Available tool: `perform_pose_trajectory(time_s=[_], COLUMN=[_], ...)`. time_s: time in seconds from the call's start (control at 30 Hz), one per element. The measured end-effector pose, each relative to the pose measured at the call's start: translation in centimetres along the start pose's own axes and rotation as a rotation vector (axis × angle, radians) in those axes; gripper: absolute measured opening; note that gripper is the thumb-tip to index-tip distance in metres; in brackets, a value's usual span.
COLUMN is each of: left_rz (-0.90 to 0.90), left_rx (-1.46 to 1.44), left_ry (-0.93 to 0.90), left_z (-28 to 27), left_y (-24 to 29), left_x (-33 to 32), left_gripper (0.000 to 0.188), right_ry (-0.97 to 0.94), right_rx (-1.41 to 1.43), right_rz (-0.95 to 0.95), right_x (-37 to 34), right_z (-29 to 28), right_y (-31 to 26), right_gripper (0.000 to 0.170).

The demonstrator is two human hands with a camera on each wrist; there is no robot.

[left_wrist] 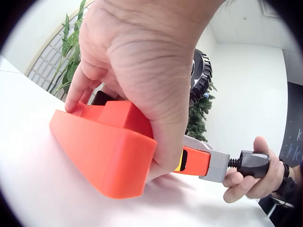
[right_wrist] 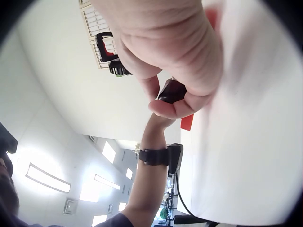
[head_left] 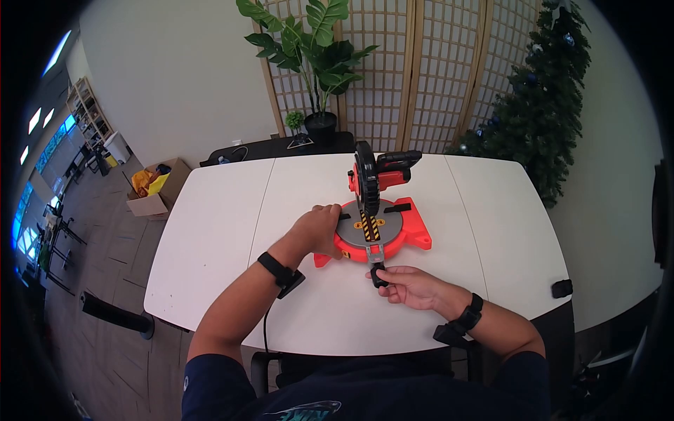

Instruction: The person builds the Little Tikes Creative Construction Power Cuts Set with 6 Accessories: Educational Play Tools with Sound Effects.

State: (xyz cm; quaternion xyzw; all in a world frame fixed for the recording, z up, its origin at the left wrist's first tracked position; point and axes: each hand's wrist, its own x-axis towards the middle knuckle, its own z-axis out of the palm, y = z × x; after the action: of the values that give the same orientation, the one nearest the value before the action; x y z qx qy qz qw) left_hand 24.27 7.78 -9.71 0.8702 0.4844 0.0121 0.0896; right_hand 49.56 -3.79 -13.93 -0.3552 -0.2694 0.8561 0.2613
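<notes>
A toy miter saw with a red base [head_left: 415, 226], a grey round turntable [head_left: 349, 231] and a black toothed blade [head_left: 366, 184] stands upright on the white table. My left hand [head_left: 319, 228] grips the left side of the base, its thumb at the front and its fingers reaching over the back, as the left wrist view shows. At the front, my right hand [head_left: 414, 288] pinches the black knob [left_wrist: 254, 164] between thumb and fingers. A threaded shaft [left_wrist: 233, 163] shows between that knob and the grey bracket [left_wrist: 216, 165]. Fingers cover part of the knob in the right wrist view.
The white table [head_left: 217, 231] spreads around the saw, with a small black object [head_left: 562, 288] at its right edge. Behind it stand a potted plant [head_left: 321, 126], a lattice screen [head_left: 379, 84] and a Christmas tree [head_left: 540, 105]. A cardboard box [head_left: 149, 205] sits left.
</notes>
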Motion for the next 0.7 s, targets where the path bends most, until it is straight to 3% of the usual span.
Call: perform_pose_trajectory(time_s=[0.7], left_rz=[0.002], left_rx=[0.001], left_ry=[0.007], left_z=[-0.02], left_y=[0.05], left_x=[-0.03], left_gripper=[0.093], right_ry=[0.043], right_rx=[0.038], right_rz=[-0.030], right_x=[-0.06], right_z=[0.34], right_y=[-0.36], right_gripper=[0.035])
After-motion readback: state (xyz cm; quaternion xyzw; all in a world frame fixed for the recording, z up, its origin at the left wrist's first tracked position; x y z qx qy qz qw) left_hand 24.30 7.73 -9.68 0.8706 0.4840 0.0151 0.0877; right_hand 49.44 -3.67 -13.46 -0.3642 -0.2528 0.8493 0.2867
